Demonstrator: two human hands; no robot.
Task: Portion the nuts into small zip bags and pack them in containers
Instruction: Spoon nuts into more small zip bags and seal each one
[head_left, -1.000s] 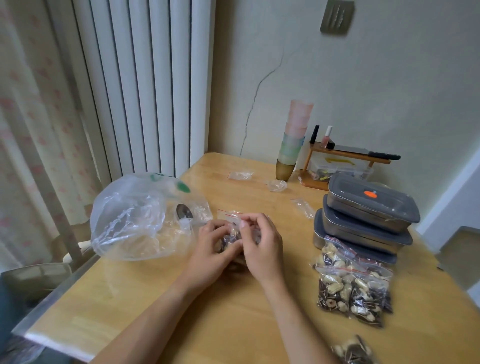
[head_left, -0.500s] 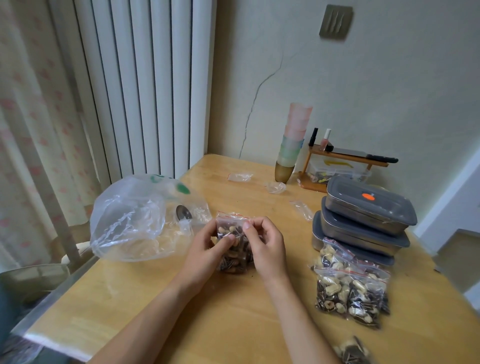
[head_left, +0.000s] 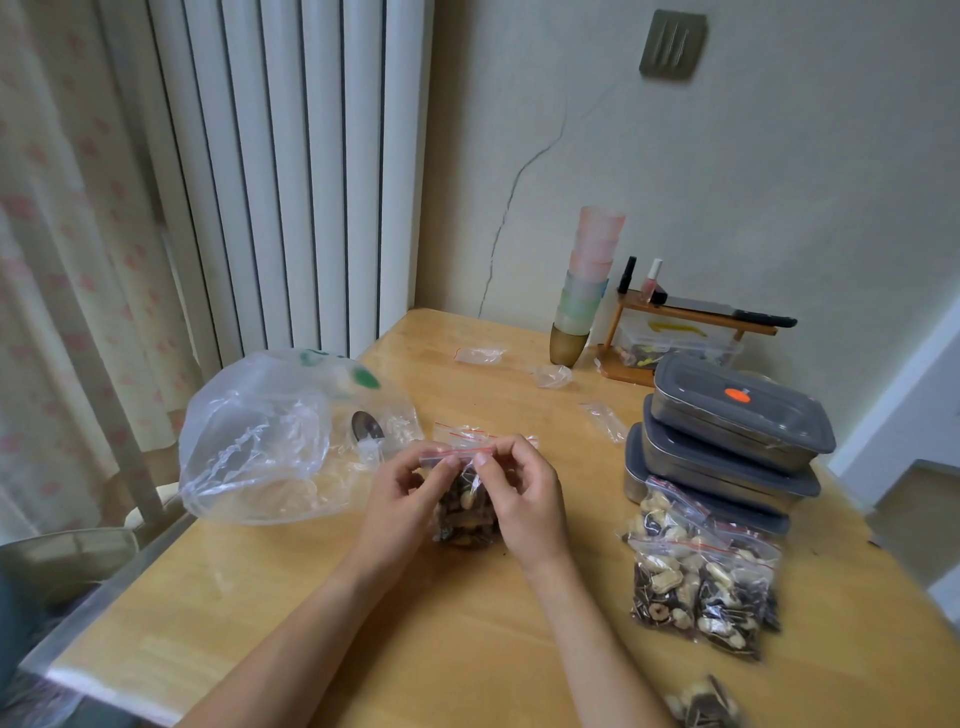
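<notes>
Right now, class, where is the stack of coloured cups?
In the head view, the stack of coloured cups stands at the table's far edge by the wall, just left of the small wooden shelf.

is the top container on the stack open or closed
Closed. The top container has its grey lid seated flat across the rim, orange tab on top, and it sits on two more lidded containers. Whether anything is inside cannot be told.

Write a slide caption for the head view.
Both hands pinch a filled zip bag at its seal.
</notes>
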